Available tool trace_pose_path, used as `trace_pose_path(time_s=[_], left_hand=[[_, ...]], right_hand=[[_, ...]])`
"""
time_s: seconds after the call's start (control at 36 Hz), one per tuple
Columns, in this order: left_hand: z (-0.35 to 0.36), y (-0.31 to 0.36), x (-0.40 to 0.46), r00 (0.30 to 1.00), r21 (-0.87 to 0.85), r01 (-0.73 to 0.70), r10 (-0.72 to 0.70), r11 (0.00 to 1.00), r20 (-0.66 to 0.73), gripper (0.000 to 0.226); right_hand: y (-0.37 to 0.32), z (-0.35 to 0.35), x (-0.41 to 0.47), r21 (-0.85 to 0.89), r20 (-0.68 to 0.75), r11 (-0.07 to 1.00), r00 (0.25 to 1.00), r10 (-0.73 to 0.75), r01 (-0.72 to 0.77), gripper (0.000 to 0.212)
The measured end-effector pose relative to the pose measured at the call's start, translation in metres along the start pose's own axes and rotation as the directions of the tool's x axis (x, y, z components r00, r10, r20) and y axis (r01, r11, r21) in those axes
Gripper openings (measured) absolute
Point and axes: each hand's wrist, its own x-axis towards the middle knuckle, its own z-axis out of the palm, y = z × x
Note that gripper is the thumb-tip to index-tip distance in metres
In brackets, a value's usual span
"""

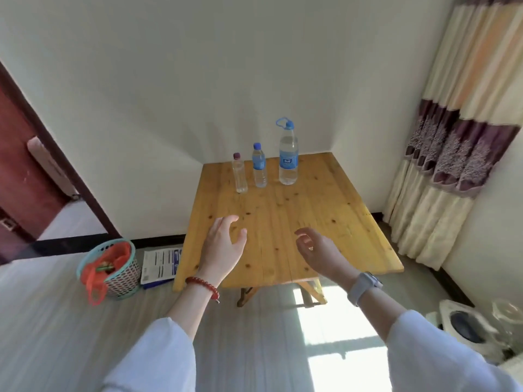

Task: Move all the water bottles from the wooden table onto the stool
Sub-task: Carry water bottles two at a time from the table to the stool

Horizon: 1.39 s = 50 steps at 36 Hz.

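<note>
Three water bottles stand upright in a row near the far edge of the wooden table point(311, 227): a small clear bottle with a purple cap point(239, 174) on the left, a medium bottle with a blue cap and label point(259, 166) in the middle, and a large bottle with a blue carry handle point(288, 154) on the right. My left hand point(223, 244) and my right hand point(317, 250) hover over the near half of the table, fingers apart, holding nothing. Both are well short of the bottles. No stool is in view.
A teal basket with a red bag point(111, 268) and a printed package point(160, 264) sit on the floor left of the table. A curtain point(441, 154) hangs to the right. A white appliance point(467, 326) stands at the lower right. A dark red door point(25, 176) is at left.
</note>
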Motion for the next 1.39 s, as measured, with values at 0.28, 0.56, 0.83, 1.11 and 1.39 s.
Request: trace_pose_path(time_s=[0.28, 0.56, 0.83, 1.11, 1.39], left_hand=[[0.041, -0.063, 0.205, 0.995, -0.013, 0.08, -0.08, 0.997, -0.051, 0.044], [0.125, -0.161, 0.35, 0.964, -0.108, 0.264, -0.26, 0.958, 0.055, 0.06], [0.211, -0.241, 0.461, 0.918, -0.195, 0.354, -0.298, 0.915, 0.263, 0.086], [0.25, -0.275, 0.495, 0.908, -0.378, 0.399, -0.304, 0.836, 0.287, 0.077], [0.238, -0.268, 0.481, 0.937, -0.497, 0.344, -0.258, 0.797, 0.234, 0.06]], right_hand=[[0.02, 0.011, 0.238, 0.035, -0.049, 0.999, 0.999, -0.001, 0.003, 0.034], [0.061, 0.072, 0.409, 0.082, -0.07, 0.987, 0.987, 0.146, -0.141, 0.05], [0.103, 0.129, 0.546, 0.15, -0.057, 0.956, 0.963, 0.262, -0.251, 0.074], [0.125, 0.16, 0.598, 0.347, -0.062, 0.91, 0.963, 0.263, -0.227, 0.066], [0.119, 0.16, 0.575, 0.466, -0.051, 0.858, 0.961, 0.272, -0.218, 0.049]])
